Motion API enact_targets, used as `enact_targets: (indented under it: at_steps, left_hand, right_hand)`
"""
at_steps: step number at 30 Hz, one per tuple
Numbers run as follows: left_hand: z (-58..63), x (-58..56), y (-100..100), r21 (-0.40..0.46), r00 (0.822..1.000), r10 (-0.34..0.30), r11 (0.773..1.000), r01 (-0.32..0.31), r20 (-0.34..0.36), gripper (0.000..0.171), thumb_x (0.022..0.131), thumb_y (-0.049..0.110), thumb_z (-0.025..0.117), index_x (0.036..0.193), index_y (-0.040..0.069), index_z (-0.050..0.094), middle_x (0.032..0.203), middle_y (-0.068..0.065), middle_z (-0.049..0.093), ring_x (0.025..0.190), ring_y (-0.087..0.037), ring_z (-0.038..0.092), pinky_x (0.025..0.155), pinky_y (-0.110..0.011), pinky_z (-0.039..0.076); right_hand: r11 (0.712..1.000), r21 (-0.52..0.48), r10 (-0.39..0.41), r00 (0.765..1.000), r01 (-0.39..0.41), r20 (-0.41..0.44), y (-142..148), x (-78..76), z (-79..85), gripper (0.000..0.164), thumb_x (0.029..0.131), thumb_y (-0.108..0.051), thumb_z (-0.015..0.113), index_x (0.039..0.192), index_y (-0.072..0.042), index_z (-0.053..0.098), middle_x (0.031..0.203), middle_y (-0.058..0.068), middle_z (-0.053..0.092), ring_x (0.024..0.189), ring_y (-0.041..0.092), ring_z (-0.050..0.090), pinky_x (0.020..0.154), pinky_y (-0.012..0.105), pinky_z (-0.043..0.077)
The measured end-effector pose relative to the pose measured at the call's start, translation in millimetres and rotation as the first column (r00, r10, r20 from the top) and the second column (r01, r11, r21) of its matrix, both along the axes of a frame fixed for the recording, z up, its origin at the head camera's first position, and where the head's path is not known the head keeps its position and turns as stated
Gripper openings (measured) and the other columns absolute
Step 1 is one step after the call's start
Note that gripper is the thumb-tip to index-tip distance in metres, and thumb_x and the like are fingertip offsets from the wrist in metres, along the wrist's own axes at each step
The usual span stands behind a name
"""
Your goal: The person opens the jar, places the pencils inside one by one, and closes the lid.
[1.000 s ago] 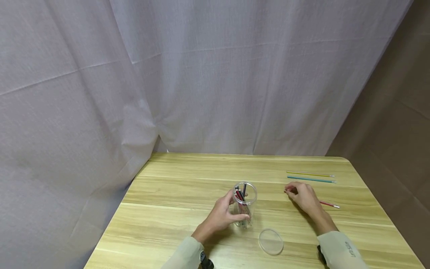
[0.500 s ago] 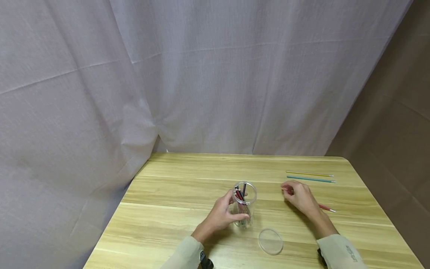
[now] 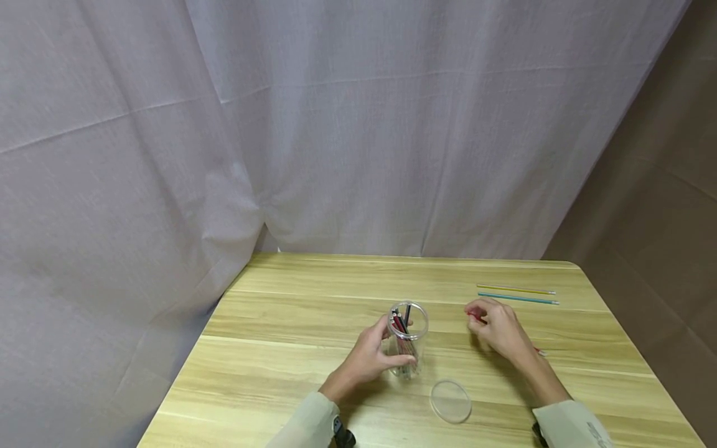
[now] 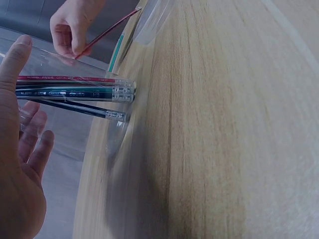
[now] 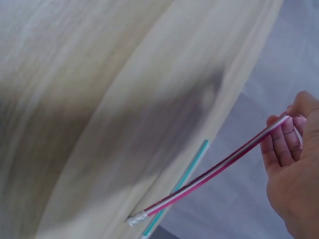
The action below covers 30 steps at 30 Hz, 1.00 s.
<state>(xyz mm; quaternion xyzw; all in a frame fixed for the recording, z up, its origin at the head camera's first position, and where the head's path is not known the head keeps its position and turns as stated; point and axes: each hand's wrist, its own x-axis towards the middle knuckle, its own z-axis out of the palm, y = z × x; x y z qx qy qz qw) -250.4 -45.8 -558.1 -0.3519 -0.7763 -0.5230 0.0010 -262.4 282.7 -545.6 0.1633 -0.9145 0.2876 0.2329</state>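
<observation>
A clear round jar [image 3: 415,348] stands on the table with several pencils [image 4: 75,92] inside, their eraser ends down at its base. My left hand [image 3: 366,354] grips the jar from the left, thumb in front and fingers behind. To the right, my right hand [image 3: 504,330] pinches a red pencil [image 5: 214,169] near one end between thumb and fingertips. The pencil slants down from the fingers, its white eraser end lowest, close over the wood in the right wrist view. Part of it is hidden behind the hand in the head view.
A clear round lid [image 3: 450,401] lies on the wooden table [image 3: 313,305] between the hands, right of the jar. Beyond the right hand, a yellow pencil [image 3: 515,289] and a teal pencil [image 3: 518,298] lie side by side. A grey curtain [image 3: 358,155] hangs behind the table.
My right hand has shifted slightly left with the red pencil, whose eraser end has drawn in toward the wrist. The left hand and the jar have stayed put.
</observation>
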Motion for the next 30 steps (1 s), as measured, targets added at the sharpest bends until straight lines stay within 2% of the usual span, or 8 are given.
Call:
enact_targets:
  at_steps: [4, 11, 18, 30]
  left_hand:
    - [0.6, 0.2, 0, 0.005, 1.0, -0.002, 1.0, 0.002, 0.007, 0.082, 0.085, 0.028, 0.092, 0.152, 0.01, 0.049, 0.144, -0.01, 0.066, 0.132, -0.016, 0.062, 0.115, -0.038, 0.049]
    - [-0.5, -0.4, 0, 0.001, 1.0, 0.002, 1.0, -0.002, 0.004, 0.08, 0.086, 0.028, 0.092, 0.153, 0.018, 0.048, 0.144, -0.009, 0.066, 0.132, -0.016, 0.062, 0.115, -0.038, 0.049]
    - [-1.4, -1.3, 0, 0.008, 1.0, -0.003, 1.0, 0.003, -0.013, 0.08, 0.086, 0.027, 0.092, 0.152, 0.012, 0.049, 0.142, -0.01, 0.067, 0.131, -0.016, 0.062, 0.115, -0.038, 0.05]
    - [-2.7, -1.2, 1, 0.015, 1.0, -0.005, 1.0, 0.006, -0.018, 0.08, 0.086, 0.027, 0.091, 0.152, 0.01, 0.049, 0.143, -0.01, 0.067, 0.131, -0.016, 0.063, 0.115, -0.038, 0.05]
  right_hand:
    - [1.0, -0.021, 0.02, 1.0, -0.02, -0.021, -4, 5.9, 9.0, 0.021, 0.079, 0.006, 0.075, 0.096, -0.007, 0.076, 0.083, 0.002, 0.07, 0.076, 0.011, 0.063, 0.062, 0.025, 0.055]
    - [0.998, -0.053, 0.037, 0.996, -0.041, -0.076, -13, 14.5, 21.3, 0.026, 0.077, 0.009, 0.075, 0.095, -0.01, 0.076, 0.083, -0.008, 0.067, 0.073, 0.009, 0.062, 0.058, 0.024, 0.052]
    - [0.988, -0.117, 0.08, 0.983, -0.1, -0.164, -22, 21.6, 35.1, 0.037, 0.075, 0.017, 0.076, 0.094, -0.015, 0.074, 0.081, -0.01, 0.068, 0.07, 0.007, 0.064, 0.064, 0.008, 0.048]
    - [0.971, -0.191, 0.099, 0.972, -0.141, -0.214, -38, 40.6, 69.5, 0.038, 0.076, 0.017, 0.076, 0.096, -0.015, 0.075, 0.081, -0.008, 0.073, 0.071, 0.004, 0.067, 0.072, 0.008, 0.049]
